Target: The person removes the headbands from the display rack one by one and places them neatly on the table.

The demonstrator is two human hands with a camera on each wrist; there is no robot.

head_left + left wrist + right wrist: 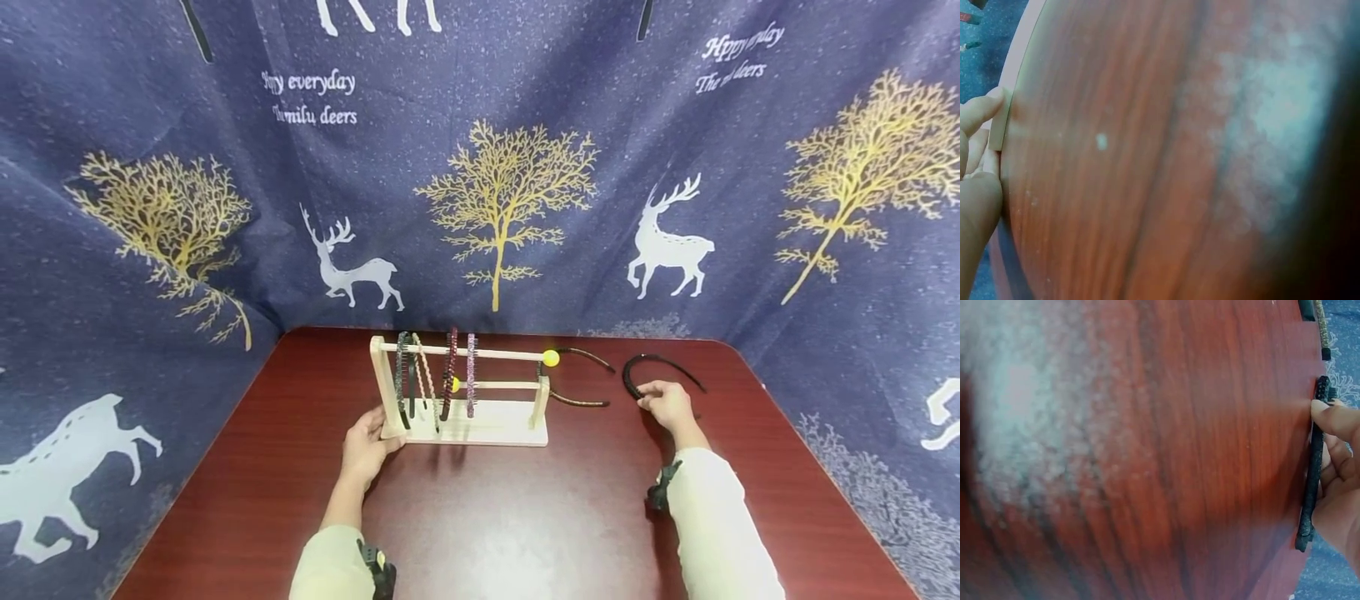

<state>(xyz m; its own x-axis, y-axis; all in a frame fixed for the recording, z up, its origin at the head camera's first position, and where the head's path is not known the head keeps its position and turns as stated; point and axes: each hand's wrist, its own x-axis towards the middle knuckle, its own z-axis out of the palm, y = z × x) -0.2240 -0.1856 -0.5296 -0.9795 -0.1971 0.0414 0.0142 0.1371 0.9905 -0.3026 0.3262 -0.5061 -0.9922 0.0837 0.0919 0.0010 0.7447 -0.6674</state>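
Observation:
A pale wooden headband rack with two rails stands on the table. My left hand grips the left end of its base; the left wrist view shows thumb and fingers at the base's pale edge. On the upper rail hang a dark glittery headband, a cream one, a dark red one and a lilac one. To the right of the rack, my right hand pinches a black headband by its side, low over the table. In the right wrist view that headband appears edge-on between thumb and fingers.
Beside the rack's right end lies another headband, dark with a gold tint, partly behind the post. Yellow balls cap the rail ends. A dark red wooden table spreads in front, backed by a blue cloth with deer and trees.

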